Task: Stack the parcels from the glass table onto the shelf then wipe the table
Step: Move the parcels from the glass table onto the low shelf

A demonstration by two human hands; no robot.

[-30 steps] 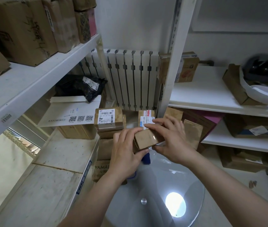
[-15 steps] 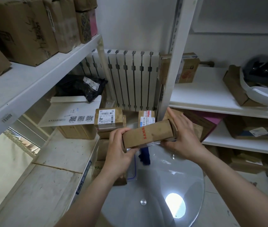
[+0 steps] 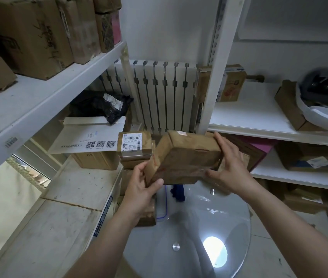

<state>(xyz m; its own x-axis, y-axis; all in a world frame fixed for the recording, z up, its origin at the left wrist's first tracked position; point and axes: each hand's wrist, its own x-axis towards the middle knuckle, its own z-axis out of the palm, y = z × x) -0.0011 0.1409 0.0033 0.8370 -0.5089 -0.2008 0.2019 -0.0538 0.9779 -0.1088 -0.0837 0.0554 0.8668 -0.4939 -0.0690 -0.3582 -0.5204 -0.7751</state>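
Note:
I hold a brown taped cardboard parcel [image 3: 185, 159] in the air above the far edge of the round glass table [image 3: 209, 227]. My left hand [image 3: 141, 187] grips its lower left corner, thumb on the underside. My right hand [image 3: 229, 167] holds its right end, fingers up the side and thumb beneath. The parcel is tilted, its broad underside facing me. Behind it a small labelled parcel [image 3: 135, 144] tops a stack of boxes. A dark blue cloth [image 3: 178, 192] lies at the table's far edge, partly hidden by the parcel.
A white shelf unit [image 3: 45, 99] on the left carries large cardboard boxes [image 3: 28, 33]. A white flat box [image 3: 91, 135] and a black bag [image 3: 103, 106] sit lower down. Shelves on the right [image 3: 259, 115] hold boxes and a helmet [image 3: 325, 83]. A radiator [image 3: 159, 93] stands behind.
The parcel has come up off the table between both hands and turned over, its broad underside now facing me. Both hands rose with it.

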